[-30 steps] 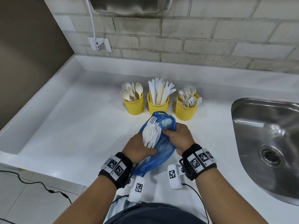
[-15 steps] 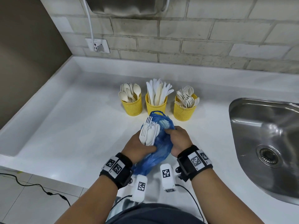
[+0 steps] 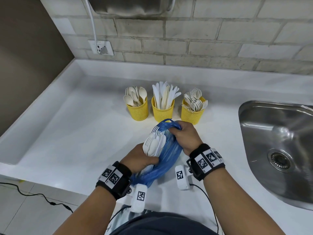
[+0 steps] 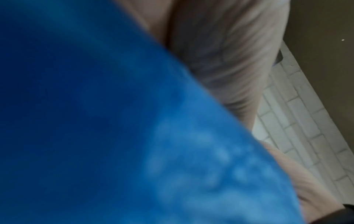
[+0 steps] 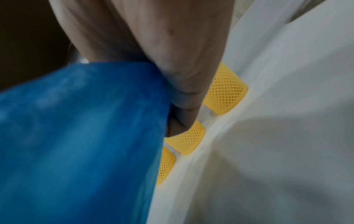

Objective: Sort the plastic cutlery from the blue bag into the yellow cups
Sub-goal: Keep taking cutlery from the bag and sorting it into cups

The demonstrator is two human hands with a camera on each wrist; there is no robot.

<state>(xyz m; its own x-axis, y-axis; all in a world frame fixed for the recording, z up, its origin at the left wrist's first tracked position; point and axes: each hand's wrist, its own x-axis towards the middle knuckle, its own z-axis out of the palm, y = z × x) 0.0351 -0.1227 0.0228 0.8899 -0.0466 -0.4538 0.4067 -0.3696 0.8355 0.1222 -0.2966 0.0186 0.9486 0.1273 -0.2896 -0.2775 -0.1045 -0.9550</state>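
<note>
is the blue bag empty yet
No. A bundle of white cutlery sticks out of the blue bag, gripped by the left hand.

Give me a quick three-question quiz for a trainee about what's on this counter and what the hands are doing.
1. True or false: the left hand grips a bundle of white cutlery sticking out of the blue bag.
2. Which yellow cup holds the knives: A left, B middle, C right?
3. Fill in: the right hand grips the bag's ____ end, nearest the cups.

Key: 1 true; 2 B; 3 open (handle) end.
</note>
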